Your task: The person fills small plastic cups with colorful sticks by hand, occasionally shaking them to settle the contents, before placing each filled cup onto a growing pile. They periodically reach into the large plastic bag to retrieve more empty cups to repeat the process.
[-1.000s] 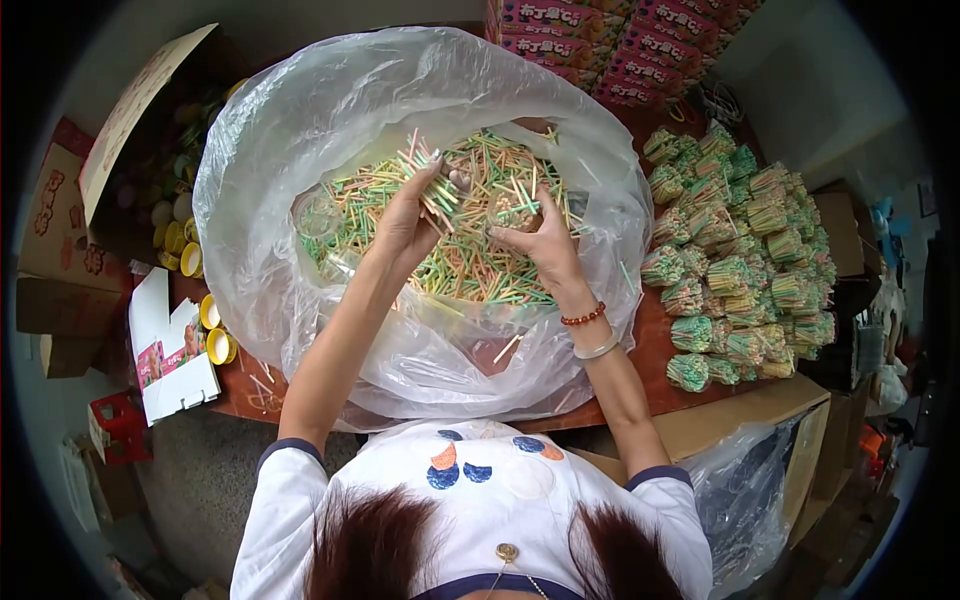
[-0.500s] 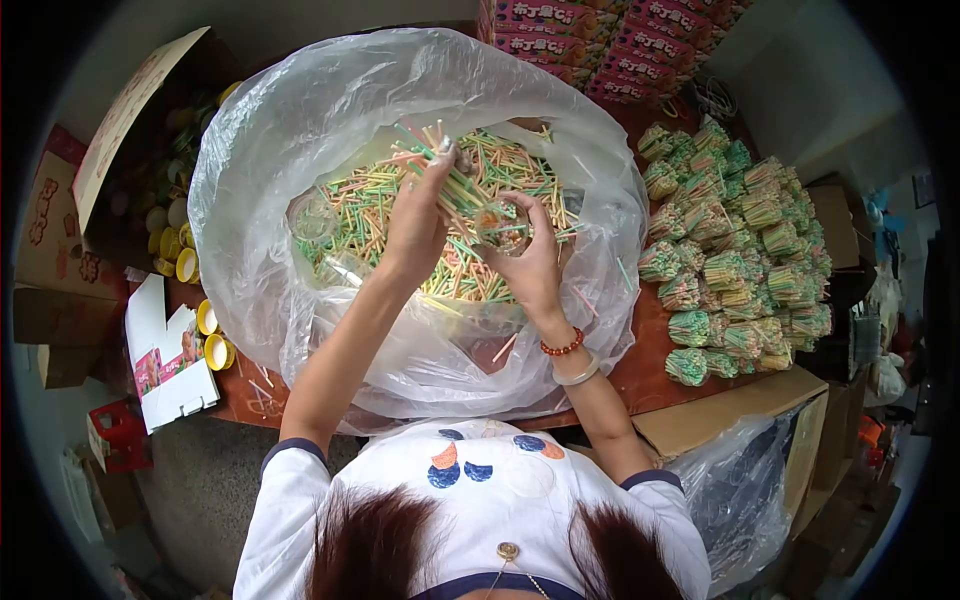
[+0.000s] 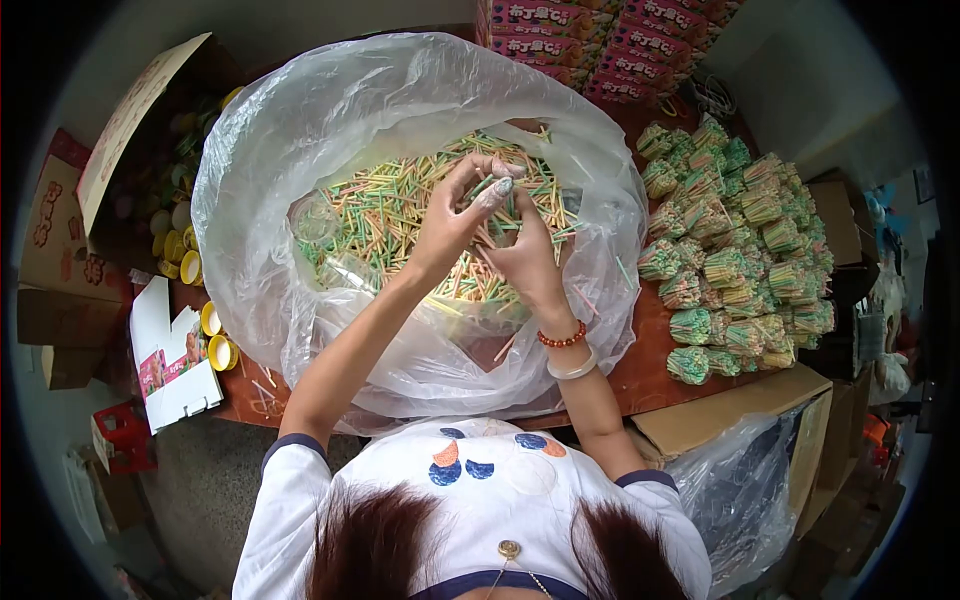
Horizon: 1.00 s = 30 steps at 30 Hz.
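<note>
A wide clear plastic bag [image 3: 300, 110] lies open on the table around a heap of thin pastel sticks [image 3: 385, 205] in green, yellow and pink. Above the heap my left hand [image 3: 458, 212] is closed, its fingers curled over and its thumb bent in; a bit of green stick shows between them. My right hand [image 3: 528, 250] is against it, fingers wrapped round a small clear jar that both hands mostly hide. Whitish dust coats my left fingertips. Another clear round jar [image 3: 317, 222] rests on the heap's left side.
Many bundled sticks [image 3: 735, 275] are stacked at the right. Pink printed boxes [image 3: 555, 45] stand at the back. On the left are yellow lids [image 3: 222, 352], a white card [image 3: 170, 360] and an open carton [image 3: 130, 130]. A cardboard box [image 3: 720, 410] sits at front right.
My left hand has moved right and down, from holding up a bunch of sticks to over the jar. The bunch no longer sticks out above it. My right hand has barely shifted.
</note>
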Motion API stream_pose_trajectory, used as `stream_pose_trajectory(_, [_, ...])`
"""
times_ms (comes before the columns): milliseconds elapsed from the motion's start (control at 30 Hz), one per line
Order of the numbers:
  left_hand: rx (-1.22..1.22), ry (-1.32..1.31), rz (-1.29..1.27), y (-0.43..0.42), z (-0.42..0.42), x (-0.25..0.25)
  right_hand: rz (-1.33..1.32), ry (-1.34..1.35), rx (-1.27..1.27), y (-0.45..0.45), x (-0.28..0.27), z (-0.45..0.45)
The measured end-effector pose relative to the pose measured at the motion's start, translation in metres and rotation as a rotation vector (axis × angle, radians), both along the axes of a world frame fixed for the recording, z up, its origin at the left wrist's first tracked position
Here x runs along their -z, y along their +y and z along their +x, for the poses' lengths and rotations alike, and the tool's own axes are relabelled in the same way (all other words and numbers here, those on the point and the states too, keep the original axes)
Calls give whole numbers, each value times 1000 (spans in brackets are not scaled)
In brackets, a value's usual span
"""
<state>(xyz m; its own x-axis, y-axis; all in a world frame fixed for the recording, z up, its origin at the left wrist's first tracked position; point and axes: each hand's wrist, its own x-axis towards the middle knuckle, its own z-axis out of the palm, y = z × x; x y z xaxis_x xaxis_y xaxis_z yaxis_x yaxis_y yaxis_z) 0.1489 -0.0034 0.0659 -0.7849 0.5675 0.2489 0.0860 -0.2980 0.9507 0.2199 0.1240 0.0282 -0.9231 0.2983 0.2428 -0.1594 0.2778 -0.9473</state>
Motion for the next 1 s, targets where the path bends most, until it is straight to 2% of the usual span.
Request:
stream_pose_trajectory(33, [-5, 1, -28, 1, -1, -5, 150, 74, 36, 0, 1, 0])
stream_pose_trajectory(133, [3, 74, -4, 1, -1, -16, 50, 75, 19, -1, -1, -8])
stream_pose_trajectory(200, [31, 100, -28, 8, 2, -20, 100, -34, -14, -4, -6, -1])
stream_pose_trajectory(233, [26, 121, -43, 9, 1, -26, 53, 118, -18, -6, 8, -5])
stream_pose_trajectory(300, [52, 77, 9, 7, 1, -30, -271, 184, -164, -9, 19, -8])
stream_pose_trajectory(333, [26, 116, -23, 3, -4, -29, -304, 135, -142, -9, 25, -8])
stream_pose_trajectory(433, [-47, 181, -71, -11, -8, -22, -180, 154, -30, -5, 17, -9])
stream_pose_trajectory(467, [-126, 326, -257, -18, -14, -13, -178, 121, 19, -6, 15, -10])
stream_pose_trajectory(533, [-154, 540, -456, -28, -4, -24, -92, 156, 61, -2, 20, -11])
stream_pose_trajectory(567, [-163, 641, -484, -30, -5, -13, -50, 173, 84, 0, 23, -11])
stream_pose_trajectory(633, [-56, 616, -594, -35, 3, -28, -50, 232, 159, -6, 23, -17])
stream_pose_trajectory(667, [-62, 546, -604, -33, 7, -27, 3, 235, 174, -6, 23, -14])
stream_pose_trajectory(800, [-189, 669, -422, -33, 11, -26, 184, 233, 259, -11, -3, 8])
stream_pose_trajectory(900, [-218, 635, -431, -35, 12, -31, 63, 241, 285, -16, -17, 14])
stream_pose_trajectory(1000, [-249, 707, -429, -37, 13, -34, -79, 201, 252, -18, -15, 19])
